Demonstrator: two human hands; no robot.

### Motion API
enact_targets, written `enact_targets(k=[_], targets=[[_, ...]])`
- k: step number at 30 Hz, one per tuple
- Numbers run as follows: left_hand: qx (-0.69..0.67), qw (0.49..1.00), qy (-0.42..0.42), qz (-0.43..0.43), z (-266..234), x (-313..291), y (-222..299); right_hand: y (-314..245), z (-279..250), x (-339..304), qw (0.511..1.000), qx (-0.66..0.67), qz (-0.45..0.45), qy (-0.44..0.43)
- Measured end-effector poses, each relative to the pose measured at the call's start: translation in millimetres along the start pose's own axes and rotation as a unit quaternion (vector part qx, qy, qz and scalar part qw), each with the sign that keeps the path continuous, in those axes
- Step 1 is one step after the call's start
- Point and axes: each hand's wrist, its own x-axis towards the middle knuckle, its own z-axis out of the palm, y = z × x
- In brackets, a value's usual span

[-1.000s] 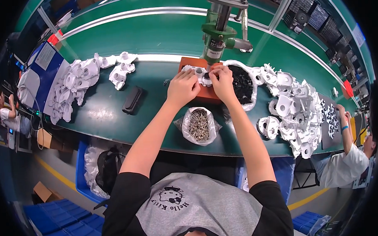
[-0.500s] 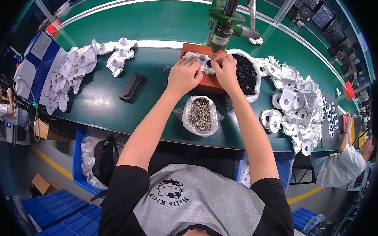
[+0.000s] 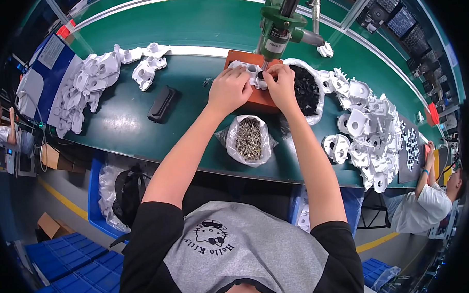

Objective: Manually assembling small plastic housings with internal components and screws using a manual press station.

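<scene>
My left hand (image 3: 230, 90) grips the left side of a white plastic part (image 3: 252, 69) with round openings, its fingers curled over the edge. That part rests on an orange block (image 3: 261, 100) beneath a green press (image 3: 282, 22), whose metal spindle comes down close behind my right fingers. My right hand (image 3: 281, 84) is closed in a pinch at the part's right side, on a small black piece (image 3: 261, 75) that shows at the fingertips; its exact shape is mostly hidden. Nearer to me stands a white bag of metal screws or pins (image 3: 249, 141).
A bag of black pieces (image 3: 306, 90) sits right of the block. White parts are heaped at right (image 3: 365, 124) and at left (image 3: 87, 84). A black case (image 3: 163, 104) lies on the green table (image 3: 125, 127). A co-worker (image 3: 422, 207) sits at far right.
Both hands stay at the white part on the block, with only slight finger movement. The whole view has shifted a little; the co-worker's arm at right has moved slightly.
</scene>
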Motion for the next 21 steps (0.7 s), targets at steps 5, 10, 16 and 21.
enact_targets(k=[5,10,16,21], targets=[[-0.005,0.999,-0.034,-0.03,-2.9,0.9,2.0,0.3,1.0,0.7,1.0,-0.002,0.012,0.001],[-0.012,0.999,-0.024,-0.029,-1.3,1.8,2.1,1.1,-0.5,0.6,1.0,-0.009,0.0,-0.004],[-0.006,0.999,-0.024,-0.033,-3.9,2.4,-1.6,1.8,4.7,5.6,0.999,-0.028,-0.018,0.006],[-0.013,0.999,-0.022,-0.03,-4.3,3.8,1.5,1.2,0.3,5.2,0.997,-0.074,-0.02,-0.005]])
